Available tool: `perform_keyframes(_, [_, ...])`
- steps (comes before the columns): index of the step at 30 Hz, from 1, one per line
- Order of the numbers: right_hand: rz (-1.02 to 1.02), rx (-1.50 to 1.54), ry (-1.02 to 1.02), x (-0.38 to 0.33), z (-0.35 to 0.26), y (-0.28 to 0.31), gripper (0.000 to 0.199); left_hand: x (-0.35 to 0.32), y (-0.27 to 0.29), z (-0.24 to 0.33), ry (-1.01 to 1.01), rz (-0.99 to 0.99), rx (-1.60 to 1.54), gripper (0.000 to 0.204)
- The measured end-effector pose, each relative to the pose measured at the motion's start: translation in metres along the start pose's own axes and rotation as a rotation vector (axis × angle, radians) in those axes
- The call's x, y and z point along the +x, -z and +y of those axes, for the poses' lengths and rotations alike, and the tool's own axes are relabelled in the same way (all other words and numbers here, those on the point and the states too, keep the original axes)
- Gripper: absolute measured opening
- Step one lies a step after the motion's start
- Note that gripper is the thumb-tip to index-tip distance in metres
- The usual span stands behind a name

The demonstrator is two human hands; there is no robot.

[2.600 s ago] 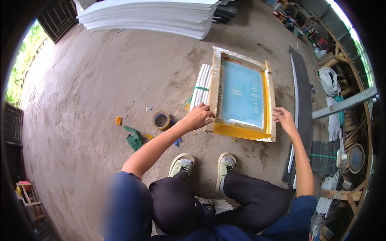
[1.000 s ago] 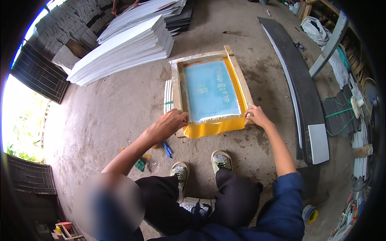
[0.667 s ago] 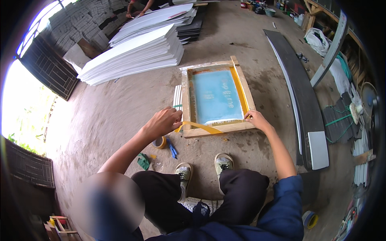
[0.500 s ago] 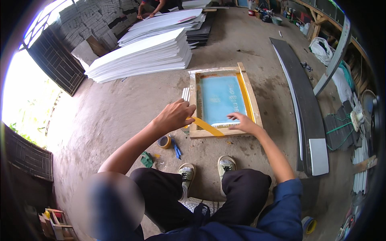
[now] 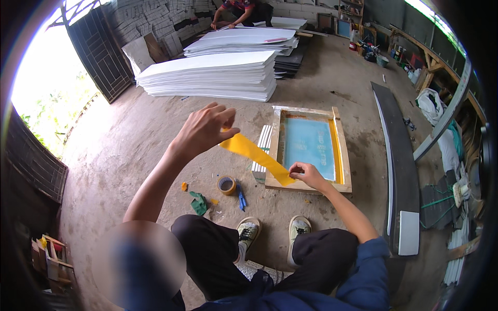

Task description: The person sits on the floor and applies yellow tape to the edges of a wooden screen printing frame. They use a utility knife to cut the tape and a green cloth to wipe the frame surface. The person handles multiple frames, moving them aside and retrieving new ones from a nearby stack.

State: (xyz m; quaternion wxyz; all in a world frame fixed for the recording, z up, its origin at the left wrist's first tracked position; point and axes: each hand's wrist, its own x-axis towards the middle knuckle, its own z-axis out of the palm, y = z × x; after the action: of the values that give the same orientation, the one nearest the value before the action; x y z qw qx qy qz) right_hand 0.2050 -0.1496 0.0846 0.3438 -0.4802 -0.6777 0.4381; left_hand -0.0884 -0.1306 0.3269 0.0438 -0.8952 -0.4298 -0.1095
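Note:
A strip of yellow tape (image 5: 253, 155) stretches slantwise between my hands. My left hand (image 5: 204, 130) is raised over the floor, pinching the strip's upper end. The lower end is pinched by my right hand (image 5: 308, 175), just above the near left part of a wooden-framed screen (image 5: 332, 187). Light blue mesh (image 5: 310, 147) with faint lettering fills this frame. Another yellow tape band (image 5: 338, 155) runs along its right inner side. Beneath the frame's left side, a small stack of white strips (image 5: 263, 142) sticks out.
Near my feet lie a tape roll (image 5: 226, 192), a blue cutter-like tool (image 5: 241, 199) and a crumpled green piece (image 5: 198, 203). Large stacks of white sheets (image 5: 207, 78) stand ahead, a person (image 5: 241, 13) working behind them. A long dark panel (image 5: 397, 171) lies to the right.
My left hand has lifted up and away from the frame with the strip's end. My right hand now pinches the other end. The view has shifted, showing more of the far room.

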Motion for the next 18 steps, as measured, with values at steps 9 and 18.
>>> perform_keyframes(9, [0.223, -0.439, -0.028, -0.050, -0.095, 0.106, 0.018, -0.016, -0.060, -0.039, -0.061, -0.055, -0.259, 0.015])
perform_keyframes(18, [0.317, -0.521, -0.098, -0.071, -0.145, 0.142, 0.011, 0.004, -0.087, -0.020, -0.118, -0.032, -0.440, 0.016])
